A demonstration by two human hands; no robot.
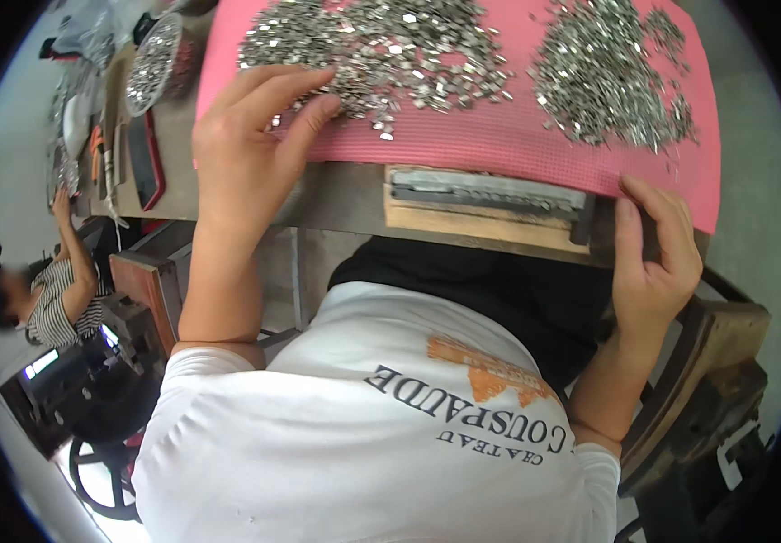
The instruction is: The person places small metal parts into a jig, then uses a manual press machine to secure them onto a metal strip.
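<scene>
Over the left heap of small shiny metal pieces (426, 54), my left hand (259, 127) hovers with thumb and fingertips apart, close to the loose pieces. The heap lies on a pink textured mat (481, 136). My right hand (657, 249) is at the mat's front edge, its thumb and index finger brought close together; anything between them is too small to make out. Just left of that hand, a wooden block with a dark metal strip fixture (490, 195) sits at the table's front edge, partly under the mat.
A second heap of metal pieces (603, 77) covers the mat's right side. To the left stand a clear bowl of pieces (155, 68), a red-edged dark phone-like slab (144, 158) and orange-handled tools (97, 154). Another person (60, 290) works at far left beside a machine (92, 380).
</scene>
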